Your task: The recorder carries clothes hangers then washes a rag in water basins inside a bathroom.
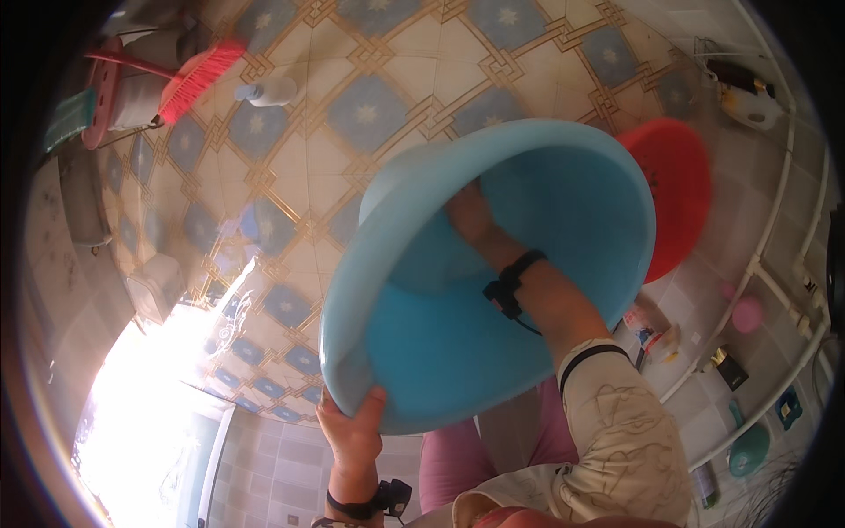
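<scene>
A large light-blue plastic basin (436, 343) is tilted in front of my legs, its hollow side facing up toward me. My left hand (356, 422) grips its near-left rim, the thumb lying over the edge. My right hand (470, 212) reaches inside, at the far inner wall. Its fingertips are in shadow and hard to make out. A red plastic basin (680, 198) shows behind the blue one on the right, partly hidden by it.
Patterned tiles cover the floor (436, 86). A white bottle (270, 91) stands or lies at the upper left, near a pink-red broom (203, 80). White pipes (772, 218) run along the right wall, with a green scoop (749, 449) beside them. Bright light floods the lower left.
</scene>
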`<state>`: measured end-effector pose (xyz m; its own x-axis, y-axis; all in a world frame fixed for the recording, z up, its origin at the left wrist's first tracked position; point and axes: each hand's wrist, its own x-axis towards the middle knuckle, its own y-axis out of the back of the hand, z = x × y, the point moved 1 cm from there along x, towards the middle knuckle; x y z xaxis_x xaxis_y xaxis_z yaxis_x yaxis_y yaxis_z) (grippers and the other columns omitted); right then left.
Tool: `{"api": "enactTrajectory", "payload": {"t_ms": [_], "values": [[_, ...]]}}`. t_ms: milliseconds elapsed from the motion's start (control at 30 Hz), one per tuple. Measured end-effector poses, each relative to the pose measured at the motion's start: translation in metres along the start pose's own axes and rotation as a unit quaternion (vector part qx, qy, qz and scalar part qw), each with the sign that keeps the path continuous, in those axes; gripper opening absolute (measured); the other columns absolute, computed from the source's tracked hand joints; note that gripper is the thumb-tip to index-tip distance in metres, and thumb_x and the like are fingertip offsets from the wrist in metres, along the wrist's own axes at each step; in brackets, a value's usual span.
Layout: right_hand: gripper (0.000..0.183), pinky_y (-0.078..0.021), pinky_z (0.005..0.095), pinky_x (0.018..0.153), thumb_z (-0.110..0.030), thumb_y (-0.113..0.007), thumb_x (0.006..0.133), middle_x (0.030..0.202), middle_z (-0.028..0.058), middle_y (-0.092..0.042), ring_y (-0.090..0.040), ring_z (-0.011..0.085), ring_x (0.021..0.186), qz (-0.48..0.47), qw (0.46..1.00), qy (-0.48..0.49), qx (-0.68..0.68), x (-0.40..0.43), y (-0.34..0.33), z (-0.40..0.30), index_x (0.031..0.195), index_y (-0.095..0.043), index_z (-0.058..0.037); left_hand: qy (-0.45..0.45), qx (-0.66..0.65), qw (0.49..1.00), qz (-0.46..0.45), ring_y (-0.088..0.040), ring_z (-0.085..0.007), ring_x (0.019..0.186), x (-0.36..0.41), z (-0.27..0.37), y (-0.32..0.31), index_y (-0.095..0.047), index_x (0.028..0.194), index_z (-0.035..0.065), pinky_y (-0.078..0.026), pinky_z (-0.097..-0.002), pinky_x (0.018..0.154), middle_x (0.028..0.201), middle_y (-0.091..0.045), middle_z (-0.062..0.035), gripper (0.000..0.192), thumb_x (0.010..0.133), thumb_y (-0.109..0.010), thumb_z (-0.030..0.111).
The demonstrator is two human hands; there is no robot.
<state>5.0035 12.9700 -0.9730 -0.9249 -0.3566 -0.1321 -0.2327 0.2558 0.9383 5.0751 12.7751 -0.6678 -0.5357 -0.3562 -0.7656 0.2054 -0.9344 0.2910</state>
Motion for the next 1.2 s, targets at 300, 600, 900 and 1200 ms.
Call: {"api": "enactTrajectory", "payload": {"t_ms": [300,600,900,1200], "values": [[0.041,-0.0356,0.0402,0.097,-0.015,-0.049,0.081,0.124,0.0200,-0.042,-0.040,0.0350,0.114,-0.147,0.954,0.048,0.256,-0.038,-0.017,-0.098,0.121,-0.048,-0.0064,-0.028,0.030,0.998,-0.040,-0.051,-0.0126,0.083,0.000,0.010,-0.010,-0.052,0.101,-0.0040,-0.042,-0.0271,0.074,0.089,-0.057,-0.0053,0.033,0.071,-0.060,0.006],[0.017,-0.0398,0.0356,0.080,-0.012,-0.050,0.078,0.090,0.0111,-0.059,-0.050,0.0250,0.083,-0.119,0.917,0.340,0.169,-0.106,-0.037,-0.082,0.076,-0.065,-0.0049,0.037,-0.106,0.993,0.035,-0.054,-0.0147,0.079,0.008,0.012,-0.024,-0.051,0.102,-0.0042,-0.044,-0.0265,0.070,0.089,-0.058,-0.0072,0.034,0.069,-0.060,0.002],[0.015,-0.0432,0.0347,0.074,-0.005,-0.047,0.078,0.082,0.0102,-0.061,-0.056,0.0218,0.086,-0.423,0.770,0.009,0.478,-0.120,-0.013,-0.035,0.083,-0.061,-0.0037,0.026,-0.035,0.999,0.018,-0.054,-0.0131,0.078,0.004,0.011,-0.020,-0.053,0.098,-0.0032,-0.044,-0.0264,0.071,0.088,-0.059,-0.0070,0.029,0.071,-0.059,0.000],[0.044,-0.0409,0.0368,0.087,0.003,-0.053,0.073,0.112,0.0143,-0.051,-0.050,0.0278,0.102,0.018,0.918,0.035,0.394,-0.057,-0.004,-0.101,0.116,-0.047,-0.0025,-0.007,-0.014,0.999,-0.030,-0.055,-0.0126,0.078,-0.004,0.035,-0.048,-0.053,0.097,-0.0034,-0.044,-0.0254,0.071,0.086,-0.059,-0.0064,0.028,0.071,-0.061,0.002]]}}
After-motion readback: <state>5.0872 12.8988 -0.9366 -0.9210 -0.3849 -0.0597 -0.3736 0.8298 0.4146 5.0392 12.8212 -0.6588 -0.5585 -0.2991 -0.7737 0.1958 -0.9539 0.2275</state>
